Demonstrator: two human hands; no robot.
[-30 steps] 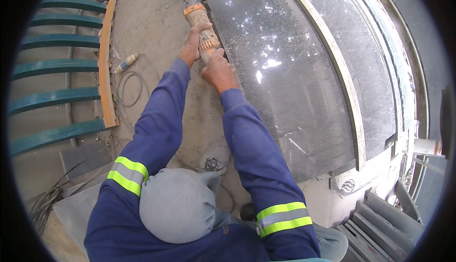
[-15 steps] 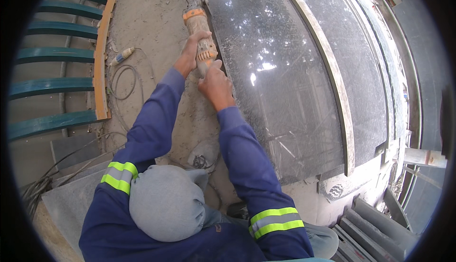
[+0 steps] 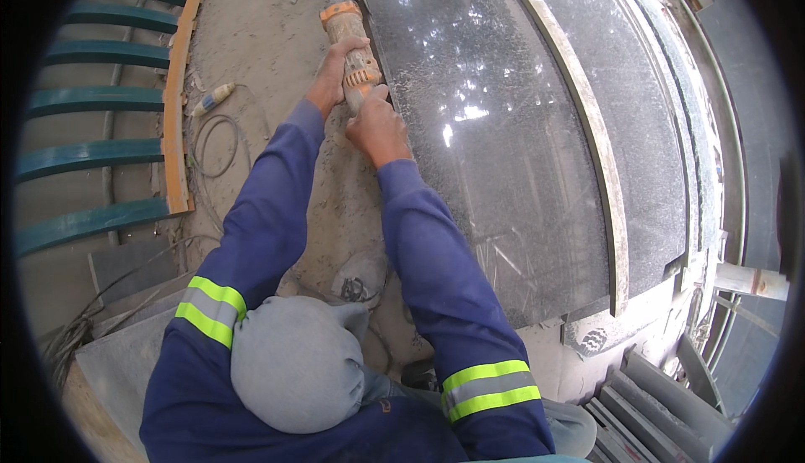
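Note:
Both hands hold a dusty angle grinder [image 3: 342, 28] with orange bands, its head pointing away from me along the near-left edge of a dark, polished stone slab [image 3: 486, 161]. My left hand [image 3: 333, 75] is wrapped around the middle of the grinder's body. Farther back, my right hand [image 3: 379, 130] grips the rear end, close to the slab's edge. The grinder's front end touches or nearly touches that edge; its disc is too unclear to make out.
A cable with a plug [image 3: 213, 100] lies on the dusty floor to the left, beside a rack with green bars [image 3: 101, 101]. A pale strip [image 3: 597, 140] crosses the slab's right side. Several stone pieces [image 3: 654, 404] are stacked at lower right. My grey-clad knee [image 3: 293, 366] is bent below.
My two hands and the grinder have shifted slightly farther away along the slab's edge. Both keep their hold on the grinder.

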